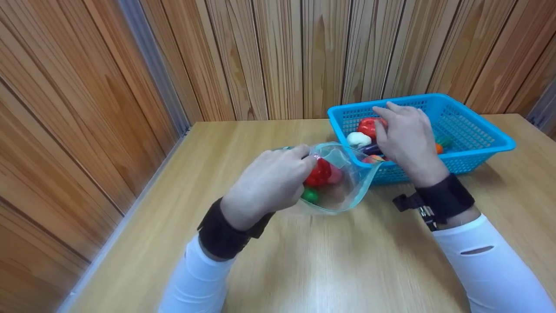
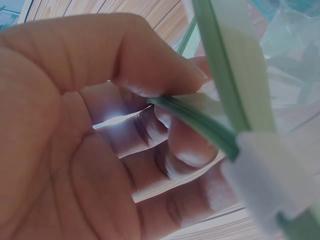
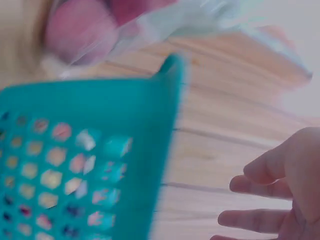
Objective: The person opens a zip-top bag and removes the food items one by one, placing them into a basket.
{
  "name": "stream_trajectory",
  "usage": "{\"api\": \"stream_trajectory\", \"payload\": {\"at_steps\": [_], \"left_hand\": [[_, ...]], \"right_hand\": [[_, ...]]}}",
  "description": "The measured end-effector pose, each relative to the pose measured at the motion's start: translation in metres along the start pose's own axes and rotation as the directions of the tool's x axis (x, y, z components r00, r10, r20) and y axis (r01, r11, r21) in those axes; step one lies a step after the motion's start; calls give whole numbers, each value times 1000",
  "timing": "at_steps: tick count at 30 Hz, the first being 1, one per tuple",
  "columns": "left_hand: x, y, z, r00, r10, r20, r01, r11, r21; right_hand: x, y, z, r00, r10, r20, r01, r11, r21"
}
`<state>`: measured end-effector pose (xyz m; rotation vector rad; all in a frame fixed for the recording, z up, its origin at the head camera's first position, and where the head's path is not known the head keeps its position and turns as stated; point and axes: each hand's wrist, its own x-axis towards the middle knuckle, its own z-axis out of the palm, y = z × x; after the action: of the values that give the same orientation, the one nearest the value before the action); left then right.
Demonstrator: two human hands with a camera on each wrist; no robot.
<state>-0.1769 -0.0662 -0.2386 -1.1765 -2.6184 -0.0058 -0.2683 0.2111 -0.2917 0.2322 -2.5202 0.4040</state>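
Observation:
My left hand (image 1: 269, 184) pinches the rim of a clear plastic zip bag (image 1: 357, 191). In the left wrist view its green zip strip (image 2: 222, 75) runs between thumb and fingers, beside a white slider (image 2: 270, 180). Through the bag's mouth show a shiny red pepper (image 1: 320, 173), a pink piece and a green round piece (image 1: 310, 195). Over the near left part of a blue basket (image 1: 473, 153) is my right hand (image 1: 408, 137), its fingers extended and holding nothing. Close to its fingertips lies another red pepper (image 1: 367, 127).
The basket also holds a white bulb-shaped piece (image 1: 359, 139), a purple eggplant (image 1: 370, 150), a red-yellow fruit (image 1: 372, 159) and an orange piece with green leaves (image 1: 439, 148). The bag overlaps the basket's near left corner. Wooden panels (image 1: 278, 61) stand behind the table (image 1: 330, 261).

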Motion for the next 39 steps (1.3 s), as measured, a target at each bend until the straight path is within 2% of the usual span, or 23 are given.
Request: {"api": "stream_trajectory", "payload": {"at_steps": [2, 3, 5, 7, 9, 11, 13, 15, 17, 19, 21, 25, 28, 30, 31, 33, 35, 36, 37, 39], "left_hand": [[0, 0, 0, 1000, -2, 7, 2, 1000, -5], [0, 0, 0, 1000, -3, 8, 3, 1000, -6], [0, 0, 0, 1000, -3, 9, 4, 1000, -8], [0, 0, 0, 1000, -2, 4, 2, 1000, -7], [0, -1, 0, 1000, 3, -9, -3, 1000, 2], [-1, -1, 0, 1000, 8, -23, -8, 1000, 11], [-1, -1, 1, 1000, 11, -30, -10, 1000, 16], [-1, -1, 1, 1000, 11, -29, -10, 1000, 17], [-1, -1, 0, 1000, 7, -22, -6, 1000, 15], [-1, -1, 0, 1000, 5, -18, -4, 1000, 17], [-1, -1, 0, 1000, 4, -17, -3, 1000, 22], [0, -1, -1, 1000, -1, -14, 1, 1000, 30], [0, -1, 0, 1000, -3, -20, 3, 1000, 31], [0, -1, 0, 1000, -4, -25, 4, 999, 32], [0, -1, 0, 1000, -4, -26, 5, 999, 33], [0, -1, 0, 1000, -5, -19, 6, 1000, 30], [0, -1, -1, 1000, -4, -8, 4, 1000, 28], [-1, -1, -1, 1000, -2, -5, 2, 1000, 29], [0, 0, -1, 1000, 0, -3, 0, 1000, 31], [0, 0, -1, 1000, 3, 0, -2, 1000, 28]], "right_hand": [[-3, -10, -4, 992, -64, -108, 69, 997, 40], [-5, -15, -6, 981, -104, -166, 115, 992, 59], [-8, -24, -10, 941, -194, -276, 223, 971, 81], [-11, -33, -14, 883, -283, -375, 344, 933, 105], [-14, -42, -16, 807, -382, -450, 481, 867, 128], [-16, -49, -17, 727, -483, -489, 611, 779, 139], [-19, -55, -18, 654, -575, -492, 716, 680, 156], [-22, -60, -17, 590, -646, -484, 783, 604, 150], [-25, -64, -16, 548, -685, -480, 819, 557, 140], [-28, -68, -14, 528, -710, -466, 835, 534, 133], [-30, -71, -11, 523, -727, -444, 842, 522, 136], [-33, -76, -2, 527, -767, -367, 846, 516, 137], [-35, -78, 7, 519, -789, -328, 850, 515, 107], [-36, -80, 11, 526, -802, -284, 847, 524, 91], [-37, -80, 14, 539, -804, -252, 840, 535, 91], [-39, -81, 17, 587, -795, -150, 809, 576, 116], [-40, -83, 22, 647, -763, 4, 750, 637, 180], [-40, -84, 24, 668, -739, 90, 712, 669, 212], [-40, -84, 27, 679, -713, 175, 673, 699, 240], [-41, -85, 34, 675, -664, 321, 605, 747, 276]]}}
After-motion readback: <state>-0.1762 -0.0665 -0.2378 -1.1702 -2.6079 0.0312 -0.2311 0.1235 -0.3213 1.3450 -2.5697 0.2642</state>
